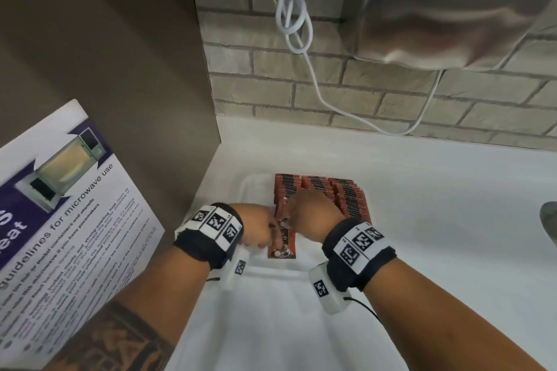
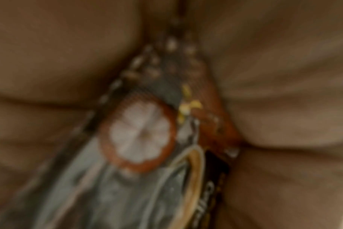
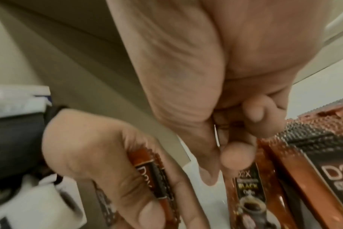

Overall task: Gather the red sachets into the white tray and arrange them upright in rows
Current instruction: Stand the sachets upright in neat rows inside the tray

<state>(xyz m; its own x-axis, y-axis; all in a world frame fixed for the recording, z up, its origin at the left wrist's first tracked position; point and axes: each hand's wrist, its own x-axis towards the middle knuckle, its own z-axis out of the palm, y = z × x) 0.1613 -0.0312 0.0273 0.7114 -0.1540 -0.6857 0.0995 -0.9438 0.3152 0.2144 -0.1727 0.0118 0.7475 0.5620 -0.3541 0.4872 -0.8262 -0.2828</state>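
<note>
Rows of glossy red foil sachets (image 1: 331,193) stand upright in the shallow white plastic tray (image 1: 256,190) on the white tabletop (image 1: 437,205). Left hand (image 1: 256,227) pinches several loose sachets (image 1: 281,245); right hand (image 1: 310,214) grips one standing beside the rows.

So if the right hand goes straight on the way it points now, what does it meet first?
Probably the standing rows of sachets in the tray: the right hand points away from the person, its fingers already at the near row. Depth is unclear.
</note>
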